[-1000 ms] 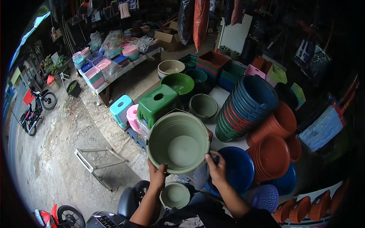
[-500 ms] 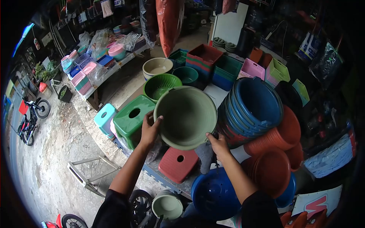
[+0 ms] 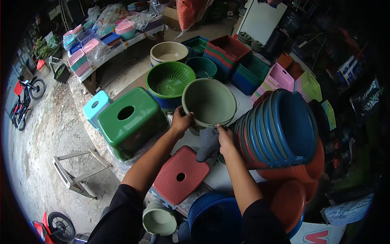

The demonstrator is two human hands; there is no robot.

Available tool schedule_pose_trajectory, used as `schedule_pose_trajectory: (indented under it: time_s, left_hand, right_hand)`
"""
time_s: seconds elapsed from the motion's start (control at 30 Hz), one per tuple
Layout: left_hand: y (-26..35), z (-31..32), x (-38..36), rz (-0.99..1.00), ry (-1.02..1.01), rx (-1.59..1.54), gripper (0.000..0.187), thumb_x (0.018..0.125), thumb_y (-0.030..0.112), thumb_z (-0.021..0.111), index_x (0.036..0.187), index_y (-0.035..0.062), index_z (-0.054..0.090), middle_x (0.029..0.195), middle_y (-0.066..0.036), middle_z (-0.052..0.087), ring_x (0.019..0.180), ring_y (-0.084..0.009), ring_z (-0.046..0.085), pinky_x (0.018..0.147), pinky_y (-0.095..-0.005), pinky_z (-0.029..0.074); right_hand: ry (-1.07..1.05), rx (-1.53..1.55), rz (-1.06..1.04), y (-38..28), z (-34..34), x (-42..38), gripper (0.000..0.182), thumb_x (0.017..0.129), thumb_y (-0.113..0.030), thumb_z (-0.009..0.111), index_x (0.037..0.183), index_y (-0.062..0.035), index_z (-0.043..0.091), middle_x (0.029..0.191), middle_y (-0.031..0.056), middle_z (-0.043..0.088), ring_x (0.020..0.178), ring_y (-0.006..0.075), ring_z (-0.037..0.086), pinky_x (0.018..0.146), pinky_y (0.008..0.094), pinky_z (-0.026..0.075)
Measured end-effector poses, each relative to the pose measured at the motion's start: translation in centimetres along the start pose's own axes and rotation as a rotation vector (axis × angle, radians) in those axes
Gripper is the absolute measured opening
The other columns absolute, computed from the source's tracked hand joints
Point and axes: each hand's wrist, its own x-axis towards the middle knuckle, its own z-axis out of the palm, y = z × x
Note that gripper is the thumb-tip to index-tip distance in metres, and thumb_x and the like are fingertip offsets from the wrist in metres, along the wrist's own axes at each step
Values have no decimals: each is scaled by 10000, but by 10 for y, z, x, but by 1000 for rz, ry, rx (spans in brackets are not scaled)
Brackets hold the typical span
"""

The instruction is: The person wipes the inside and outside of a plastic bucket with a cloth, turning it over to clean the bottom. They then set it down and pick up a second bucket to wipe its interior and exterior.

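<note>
Both my hands grip a grey-green bucket (image 3: 209, 101) by its near rim, its mouth tipped toward me. My left hand (image 3: 181, 121) has its fingers closed on the left side of the rim. My right hand (image 3: 226, 140) holds the near right side, thumb on the rim. A dark grey cloth (image 3: 208, 144) hangs beside my right fingers, seemingly held there too. Just right of the bucket is a leaning stack of blue and grey buckets (image 3: 294, 126). A green stool (image 3: 132, 118) stands to the left, and a red stool (image 3: 183, 175) lies nearer me, below my forearms.
Green strainer-like basins (image 3: 170, 79), a cream basin (image 3: 168, 53) and stacked crates (image 3: 225, 53) stand behind the bucket. Blue basins (image 3: 215, 217) and terracotta pots (image 3: 286, 199) are close on the right. A metal frame (image 3: 79, 173) stands on the ground at left.
The bucket has moved away from me and lower, toward the table among the basins, with both hands still on it. My view has shifted, showing more of the red stool.
</note>
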Motion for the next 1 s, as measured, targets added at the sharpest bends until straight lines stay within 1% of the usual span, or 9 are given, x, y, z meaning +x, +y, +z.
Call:
schedule_pose_trajectory:
  time_s: [0.17,0.27,0.37,0.53,0.6,0.73,0.8,0.93,1.0]
  left_hand:
    - [-31,-3,24,-95,-64,119,527,921,69,578,1368,0,308,1174,-176,574,915,-254,657,743,-374,595]
    - [-44,-3,31,-172,-24,125,564,909,78,589,1386,8,297,1163,-185,571,908,-259,655,730,-374,595]
    - [-68,-8,46,-142,-11,127,577,906,77,587,1395,6,289,1151,-199,573,887,-256,658,708,-365,594]
    - [-80,-7,49,-166,1,93,582,898,63,584,1392,-6,285,1110,-200,584,852,-256,664,693,-357,596]
    - [-86,-7,52,-212,-36,97,593,896,36,583,1389,2,255,1187,-230,563,977,-331,646,737,-409,607]
    - [-100,-8,59,-224,-6,142,594,896,43,588,1386,4,253,1204,-237,554,981,-339,645,735,-413,608]
    - [-105,-10,61,-201,-20,166,603,889,60,612,1383,8,270,1183,-225,573,979,-321,648,699,-392,604]
    - [-122,-15,63,-160,11,269,611,853,97,670,1366,5,352,1143,-223,611,967,-312,661,724,-393,581]
    - [-129,-16,67,84,51,541,550,837,92,687,1322,-11,449,1027,-192,659,810,-237,671,693,-352,551]
  right_hand:
    - [-51,-193,-75,37,-9,-6,511,895,-142,628,1359,4,471,1296,154,574,1192,226,536,1000,311,394]
    - [-244,-388,-106,64,-16,4,709,896,-93,606,1500,-34,239,1433,205,449,1305,235,456,1039,292,371]
    - [-344,-653,21,70,-17,14,719,888,-70,597,1505,-43,229,1424,208,458,1291,243,473,1038,293,373]
    - [-297,-625,16,82,-12,29,727,852,-33,578,1503,-59,254,1412,216,470,1273,273,494,1038,297,374]
    - [-270,-734,28,81,-14,39,723,803,-76,533,1489,-74,303,1296,214,568,1141,280,587,961,312,436]
    - [-215,-782,18,79,-15,50,725,796,-68,520,1489,-78,305,1258,217,589,1092,285,607,933,319,450]
    - [-294,-784,55,77,-17,53,730,823,-27,541,1497,-41,259,1444,190,446,1305,284,465,1062,311,353]
    - [-302,-776,67,76,-14,53,712,841,-38,549,1494,-41,266,1461,177,429,1314,281,455,1072,308,340]
    - [-299,-790,61,75,-13,53,701,856,-51,560,1492,-37,267,1464,181,423,1322,278,447,1078,308,335]
